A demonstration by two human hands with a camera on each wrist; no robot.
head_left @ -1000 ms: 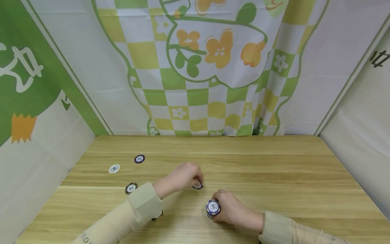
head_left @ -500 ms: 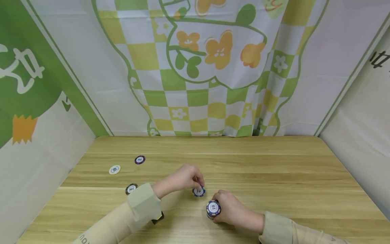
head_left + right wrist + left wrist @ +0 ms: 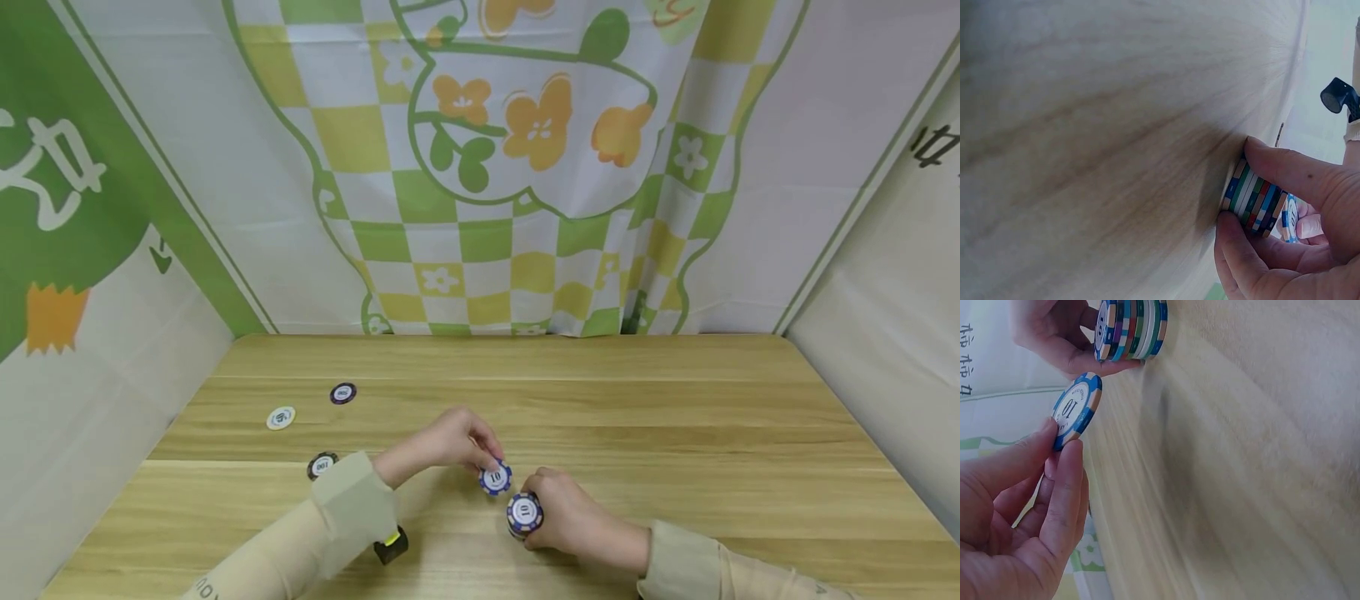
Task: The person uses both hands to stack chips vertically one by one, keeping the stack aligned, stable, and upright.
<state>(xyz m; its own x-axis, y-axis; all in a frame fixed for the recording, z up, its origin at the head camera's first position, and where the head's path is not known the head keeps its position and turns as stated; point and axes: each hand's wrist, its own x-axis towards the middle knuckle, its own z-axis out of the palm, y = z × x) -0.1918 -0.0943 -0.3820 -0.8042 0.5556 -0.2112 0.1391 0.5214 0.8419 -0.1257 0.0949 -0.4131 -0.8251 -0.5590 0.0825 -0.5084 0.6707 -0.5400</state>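
Between thumb and fingers, my left hand (image 3: pixel 459 439) pinches one blue-and-white poker chip (image 3: pixel 495 477) marked 10. In the left wrist view this chip (image 3: pixel 1077 407) is tilted and held off the table, its printed face showing. Just to the right, my right hand (image 3: pixel 573 510) grips a stack of poker chips (image 3: pixel 525 512) around its sides, with a blue 10 chip on top. Several colours show along the edge of the stack (image 3: pixel 1254 199) in the right wrist view: blue, green, white, red and purple. The held chip is close to the stack but apart from it.
On the left of the wooden table (image 3: pixel 637 400) lie a white chip (image 3: pixel 281 417), a dark purple chip (image 3: pixel 343 392) and a black chip (image 3: pixel 322 465) marked 100, partly near the left sleeve. A small black device (image 3: pixel 392 546) shows under the left cuff. Patterned curtains stand behind the table.
My left hand has lifted the blue chip from the table and brought it slightly right and nearer to the stack, its face now turned up. The right hand has stayed on the stack.
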